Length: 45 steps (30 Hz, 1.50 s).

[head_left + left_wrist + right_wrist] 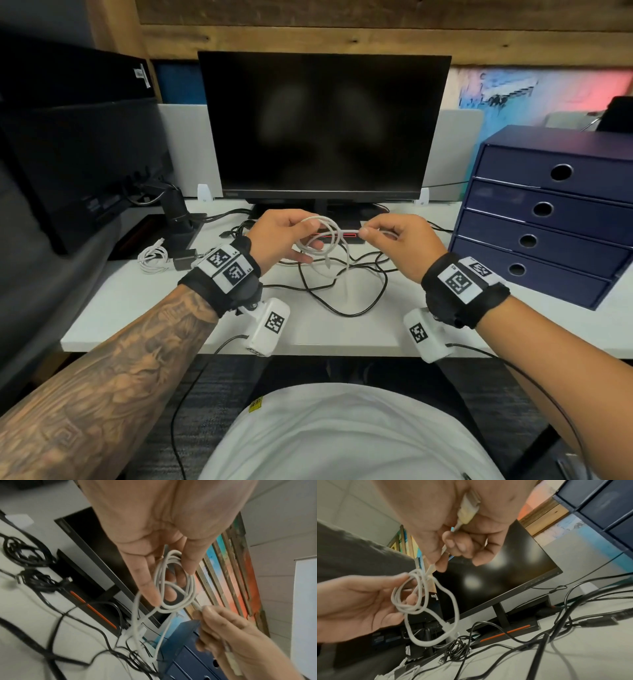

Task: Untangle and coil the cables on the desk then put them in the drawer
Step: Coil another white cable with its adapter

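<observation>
Head view: above the tabletop [342,329], the left hand [281,236] grips the white cable [322,236] coils; the right hand [404,240] pinches its end. Left wrist view: loops circle the fingers [145,582]. Right wrist view: thumb and forefinger pinch the cable.

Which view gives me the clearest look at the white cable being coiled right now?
The right wrist view: the white cable shows its loops against the left hand, with the right hand pinching the free end. The left wrist view shows the loops partly hidden by fingers. The head view shows it small, between both hands.
</observation>
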Motion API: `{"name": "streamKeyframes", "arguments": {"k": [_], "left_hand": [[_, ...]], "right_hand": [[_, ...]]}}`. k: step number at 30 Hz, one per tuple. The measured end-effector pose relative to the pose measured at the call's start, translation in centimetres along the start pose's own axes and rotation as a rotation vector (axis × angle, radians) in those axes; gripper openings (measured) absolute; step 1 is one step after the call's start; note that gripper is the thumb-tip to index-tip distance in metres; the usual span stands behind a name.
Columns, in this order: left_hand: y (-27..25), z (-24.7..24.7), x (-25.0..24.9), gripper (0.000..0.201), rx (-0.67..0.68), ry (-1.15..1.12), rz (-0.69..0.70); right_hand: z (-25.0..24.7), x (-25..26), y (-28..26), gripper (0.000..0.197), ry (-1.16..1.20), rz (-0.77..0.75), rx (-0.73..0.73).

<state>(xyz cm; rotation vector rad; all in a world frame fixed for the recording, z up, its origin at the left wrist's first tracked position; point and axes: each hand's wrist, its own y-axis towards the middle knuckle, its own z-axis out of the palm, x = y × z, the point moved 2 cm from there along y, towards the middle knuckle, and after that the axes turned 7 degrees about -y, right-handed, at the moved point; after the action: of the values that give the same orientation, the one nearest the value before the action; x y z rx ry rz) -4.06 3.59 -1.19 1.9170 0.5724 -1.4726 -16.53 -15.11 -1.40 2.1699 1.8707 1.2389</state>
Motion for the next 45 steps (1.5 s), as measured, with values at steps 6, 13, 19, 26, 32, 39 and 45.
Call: {"name": "streamKeyframes", "arguments": {"k": [6,13,19,26,32,39,45], "left_hand": [[0.1,1.9,0.6,0.023,-0.066,-0.152,-0.060],[0.9,-0.3,0.9,0.023,-0.206,-0.393,-0.035],[1.3,-1.2,0.0,0.027,-0.225,-0.831,0.019],[2.1,-4.4,-0.7,0.028,-0.389,-0.855,0.068],[1.8,-3.0,0.2,0.026,-0.318,-0.675,0.030],[2.1,-0.3,0.7,0.031,-0.242,-0.538,0.007],[5.6,0.9,0.3,0.029,-0.260,-0.674,0.004]], "right_hand": [[0.5,0.2,0.4,0.014,-0.244,-0.052,-0.051],[-0.4,-0.7,0.6,0.020,-0.291,0.177,0.063],[0.8,-2.0,-0.1,0.028,-0.347,0.364,0.477],[0.1,-3.0,0.4,0.028,-0.367,0.416,0.466],[1.2,-3.8,0.4,0.026,-0.441,0.340,0.417],[0.1,-1.0,1.6,0.053,-0.365,-0.025,-0.113],[1.7,0.5,4.6,0.035,-0.340,-0.102,0.106]]}}
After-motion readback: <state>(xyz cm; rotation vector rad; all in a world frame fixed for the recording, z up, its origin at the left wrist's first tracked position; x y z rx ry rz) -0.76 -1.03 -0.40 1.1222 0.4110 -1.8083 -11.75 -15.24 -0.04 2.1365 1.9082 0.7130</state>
